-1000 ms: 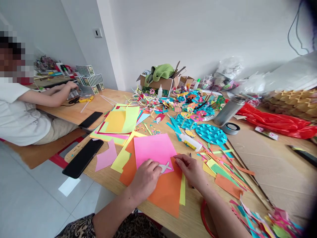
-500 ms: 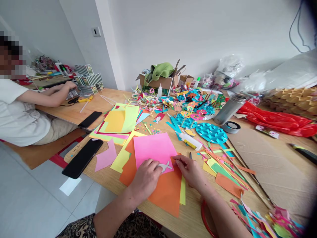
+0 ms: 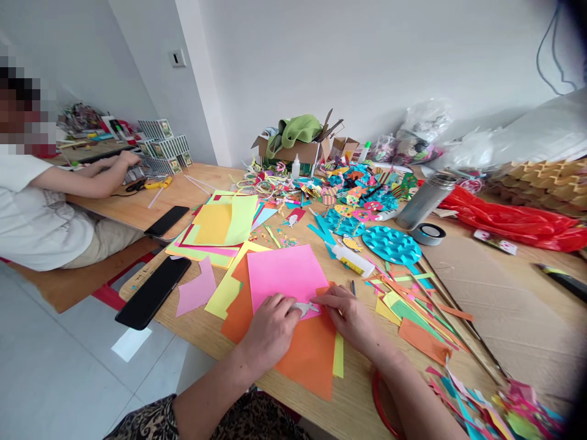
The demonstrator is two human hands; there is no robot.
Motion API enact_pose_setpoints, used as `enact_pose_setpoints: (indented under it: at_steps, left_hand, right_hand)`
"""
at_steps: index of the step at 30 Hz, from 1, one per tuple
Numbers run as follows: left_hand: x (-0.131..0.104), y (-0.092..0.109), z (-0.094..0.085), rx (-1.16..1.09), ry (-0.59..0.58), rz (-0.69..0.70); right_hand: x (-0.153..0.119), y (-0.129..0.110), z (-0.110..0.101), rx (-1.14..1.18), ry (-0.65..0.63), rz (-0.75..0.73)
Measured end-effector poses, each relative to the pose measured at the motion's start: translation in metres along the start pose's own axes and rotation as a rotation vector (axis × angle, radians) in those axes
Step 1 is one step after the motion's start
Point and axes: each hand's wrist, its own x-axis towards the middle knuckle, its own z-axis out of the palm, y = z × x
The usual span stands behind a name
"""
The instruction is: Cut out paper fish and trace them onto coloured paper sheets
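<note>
A small grey fish-shaped paper cutout [image 3: 302,308] lies over the near right corner of a bright pink sheet [image 3: 287,272]. The fingers of my left hand [image 3: 270,324] are closed at its head end and press it against the sheet. At the tail, the thumb and fingertips of my right hand [image 3: 351,311] come together and cover part of the fins. Beneath the pink sheet is a larger orange sheet [image 3: 309,363], with yellow paper [image 3: 338,354] sticking out below it. A pen or similar thin dark stick [image 3: 353,287] is partly hidden behind my right hand.
Left of the sheets lie a black phone [image 3: 153,292] and a stack of coloured paper [image 3: 213,223]. A glue bottle [image 3: 353,261], blue oval pieces [image 3: 391,245] and paper strips [image 3: 413,318] spread to the right. A steel flask [image 3: 424,201] stands behind. Another person [image 3: 46,208] sits at left.
My right hand has shifted slightly left, and its fingertips now reach over the fish cutout's tail. My left hand stays in place.
</note>
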Motion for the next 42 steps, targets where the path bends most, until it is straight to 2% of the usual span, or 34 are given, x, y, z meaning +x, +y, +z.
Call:
enact_pose_setpoints:
  at_steps: [3, 12, 18, 23, 30, 42]
  left_hand:
    - [0.000, 0.000, -0.002, -0.030, -0.013, -0.009]
    - [-0.006, -0.005, -0.011, -0.226, 0.012, -0.078]
    - [-0.011, 0.017, -0.011, -0.129, 0.037, -0.039]
    - [-0.016, 0.030, -0.001, -0.016, 0.003, -0.039]
    - [-0.025, 0.033, 0.010, 0.120, 0.025, -0.046]
    - [-0.026, 0.034, 0.011, 0.142, 0.045, -0.043]
  right_hand:
    - [-0.001, -0.001, 0.001, -0.087, -0.031, -0.065]
    - [-0.004, 0.004, 0.002, -0.116, -0.095, -0.040]
    - [-0.003, 0.003, 0.001, -0.083, -0.102, -0.032]
    - [-0.003, 0.004, 0.002, -0.078, -0.095, -0.027]
    - [-0.004, 0.007, 0.003, -0.071, -0.105, -0.028]
    - [-0.003, 0.007, 0.001, -0.059, -0.129, -0.024]
